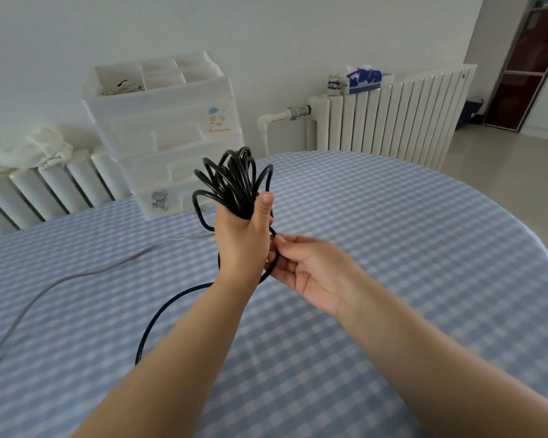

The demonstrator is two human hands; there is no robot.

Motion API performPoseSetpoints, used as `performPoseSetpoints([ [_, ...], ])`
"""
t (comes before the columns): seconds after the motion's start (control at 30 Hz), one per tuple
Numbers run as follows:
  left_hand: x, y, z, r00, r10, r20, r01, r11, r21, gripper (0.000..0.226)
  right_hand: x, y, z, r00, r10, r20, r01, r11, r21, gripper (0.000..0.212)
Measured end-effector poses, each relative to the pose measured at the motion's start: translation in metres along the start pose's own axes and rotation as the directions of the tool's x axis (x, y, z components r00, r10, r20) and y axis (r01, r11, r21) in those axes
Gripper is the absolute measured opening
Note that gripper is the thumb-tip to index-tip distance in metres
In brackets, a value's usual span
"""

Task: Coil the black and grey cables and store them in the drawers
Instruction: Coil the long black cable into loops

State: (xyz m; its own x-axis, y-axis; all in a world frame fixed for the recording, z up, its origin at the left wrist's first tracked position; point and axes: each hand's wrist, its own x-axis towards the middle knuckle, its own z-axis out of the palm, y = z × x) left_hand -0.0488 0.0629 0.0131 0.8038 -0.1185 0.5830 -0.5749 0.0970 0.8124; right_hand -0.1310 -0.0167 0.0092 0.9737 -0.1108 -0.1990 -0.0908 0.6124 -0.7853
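Two cables are showing, and neither one whole. I am seeing the thin, pale grey translucent cable [86, 273] lying on the blue-and-white checked tablecloth [424, 248] toward nine o'clock, running off the left edge of the view, its far end lost behind the left wrist. One bundle of glossy black round cable [231, 181] is fanning out in many loops at about twelve o'clock, above the left hand [244, 235]; I cannot count the loops where they are overlapping. That hand's fingers are hidden behind the palm, but its thumb is pressing across the bundle and gripping it. One loose black strand is curving down over the cloth toward seven o'clock and disappearing behind the left forearm. Just at three o'clock of the left wrist, the right hand [310, 273] is pinching a lower loop between thumb and forefinger, the remaining fingers loosely curled. One white translucent plastic drawer unit [171, 134] is standing at eleven o'clock on the table's far edge; its drawer fronts are hard to tell apart.
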Motion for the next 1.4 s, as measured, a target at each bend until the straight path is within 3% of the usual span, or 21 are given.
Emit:
performPoseSetpoints([
  [0.17,0.005,-0.008,-0.004,0.995,0.087,0.051,-0.091,0.994,0.068,0.081,-0.002,0.009,0.012,0.989,-0.15,-0.001,0.145,0.956,-0.254,0.04],
  [0.3,0.005,-0.015,-0.003,0.994,0.073,0.085,-0.082,0.991,0.108,0.057,0.003,0.015,0.015,0.966,-0.23,-0.12,0.167,0.904,-0.393,0.049],
  [0.47,0.001,-0.009,0.001,0.963,0.164,0.215,-0.191,0.975,0.111,0.057,0.007,0.001,0.002,0.976,-0.134,-0.174,0.087,0.964,-0.253,0.027],
  [0.57,0.001,-0.012,0.0,0.935,0.217,0.281,-0.278,0.939,0.201,0.048,0.003,-0.013,-0.002,0.991,-0.059,-0.119,0.043,0.99,-0.136,0.019],
  [0.73,0.003,-0.009,-0.003,0.826,0.453,0.335,-0.556,0.753,0.353,0.033,-0.006,-0.017,-0.006,0.981,0.141,0.13,-0.117,0.977,-0.179,0.033],
  [0.83,0.011,-0.012,-0.012,0.783,0.536,0.316,-0.622,0.653,0.432,0.057,-0.006,-0.013,-0.011,0.946,0.194,0.258,-0.11,0.945,-0.308,0.025],
  [0.93,0.014,-0.011,-0.02,0.757,0.58,0.302,-0.647,0.599,0.471,0.073,-0.005,-0.008,-0.012,0.899,0.266,0.348,-0.106,0.903,-0.417,0.041],
  [1.03,0.015,-0.009,-0.023,0.782,0.532,0.325,-0.621,0.619,0.481,0.07,-0.004,0.003,-0.005,0.922,0.219,0.32,0.018,0.801,-0.599,0.048],
  [1.17,0.014,-0.012,-0.022,0.863,0.371,0.343,-0.503,0.696,0.513,0.068,0.0,0.011,-0.002,0.963,0.007,0.268,0.217,0.564,-0.796,0.01],
  [1.3,0.015,-0.01,-0.017,0.896,0.29,0.337,-0.436,0.715,0.546,0.051,-0.005,0.012,0.005,0.953,-0.017,0.303,0.239,0.656,-0.716,0.012],
  [1.4,0.016,-0.01,-0.014,0.923,0.171,0.346,-0.354,0.732,0.582,0.054,-0.006,0.011,0.008,0.96,-0.091,0.264,0.27,0.545,-0.794,0.02],
])
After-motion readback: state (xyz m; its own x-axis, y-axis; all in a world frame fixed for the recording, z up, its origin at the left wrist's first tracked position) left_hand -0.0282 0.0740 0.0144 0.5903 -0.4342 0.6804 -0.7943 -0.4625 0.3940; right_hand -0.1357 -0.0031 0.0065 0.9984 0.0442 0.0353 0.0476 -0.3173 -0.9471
